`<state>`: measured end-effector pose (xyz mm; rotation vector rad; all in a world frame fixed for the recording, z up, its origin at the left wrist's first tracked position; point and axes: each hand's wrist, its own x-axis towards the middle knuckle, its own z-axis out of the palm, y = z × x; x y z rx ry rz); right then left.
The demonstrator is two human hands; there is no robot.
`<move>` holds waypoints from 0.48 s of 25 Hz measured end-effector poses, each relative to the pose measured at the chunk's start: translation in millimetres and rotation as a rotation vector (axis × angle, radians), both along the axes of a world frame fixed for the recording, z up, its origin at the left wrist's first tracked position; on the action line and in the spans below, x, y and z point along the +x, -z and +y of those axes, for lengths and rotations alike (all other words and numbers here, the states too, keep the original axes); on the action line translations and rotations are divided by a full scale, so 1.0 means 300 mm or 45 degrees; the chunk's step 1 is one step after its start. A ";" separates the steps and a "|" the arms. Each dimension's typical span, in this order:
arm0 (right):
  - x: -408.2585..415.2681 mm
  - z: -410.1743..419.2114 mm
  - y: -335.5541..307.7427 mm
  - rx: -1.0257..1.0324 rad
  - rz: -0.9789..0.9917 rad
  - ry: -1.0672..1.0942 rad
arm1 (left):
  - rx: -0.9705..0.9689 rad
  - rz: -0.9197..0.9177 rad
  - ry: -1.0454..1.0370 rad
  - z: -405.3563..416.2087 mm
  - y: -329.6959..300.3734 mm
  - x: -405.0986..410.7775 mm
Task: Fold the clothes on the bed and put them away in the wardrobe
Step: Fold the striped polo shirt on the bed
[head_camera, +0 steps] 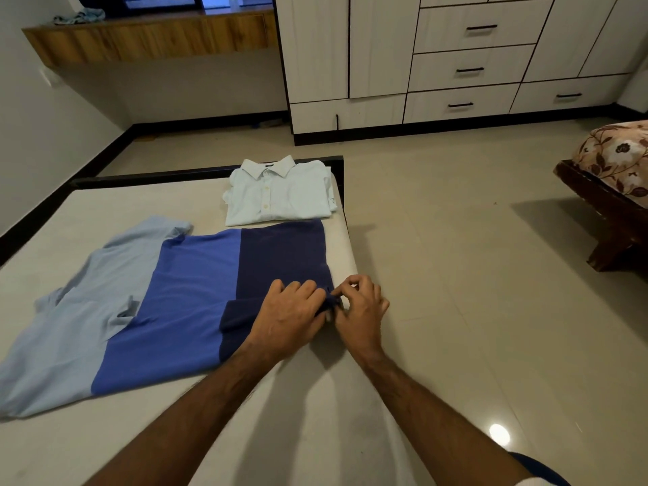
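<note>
Polo shirt lies spread flat on the bed, three broad colour bands: pale blue at the collar end far to the left of the hands, mid blue in the middle, navy at the hem end under the hands. One short sleeve sticks out at the far side; the near navy hem corner is turned back on itself.

Left hand rests on the navy band, fingers curled, pinching the hem corner. Right hand, just beside it and touching the same bunched corner, pinches the cloth between thumb and fingers at the bed's edge.

Beyond the hands, a folded white shirt, buttoned, collar up, sits by the far corner of the bed, its near edge touching the navy band. Wardrobe stands farther off, doors and drawers closed.

No readable labels or writing on either shirt.
</note>
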<state>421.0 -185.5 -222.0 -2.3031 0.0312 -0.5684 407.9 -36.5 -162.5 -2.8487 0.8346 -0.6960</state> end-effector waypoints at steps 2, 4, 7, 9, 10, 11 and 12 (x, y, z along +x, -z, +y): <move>0.002 -0.033 0.013 -0.076 0.024 -0.126 | 0.030 0.014 0.025 -0.010 0.009 -0.005; -0.014 -0.054 0.023 -0.035 0.032 -0.281 | 0.067 0.018 0.091 -0.017 0.022 -0.020; -0.020 -0.052 -0.017 0.575 0.411 -0.194 | 0.068 0.015 0.142 -0.014 0.035 -0.029; 0.023 -0.044 -0.039 0.809 0.796 -0.183 | 0.047 0.014 0.124 -0.019 0.041 -0.033; 0.044 -0.035 -0.048 0.906 0.955 -0.248 | 0.034 0.015 0.116 -0.022 0.042 -0.032; 0.060 -0.021 -0.060 1.023 1.040 -0.309 | 0.024 0.039 0.103 -0.024 0.042 -0.031; 0.076 -0.011 -0.068 1.131 1.052 -0.344 | 0.014 0.079 0.089 -0.026 0.040 -0.033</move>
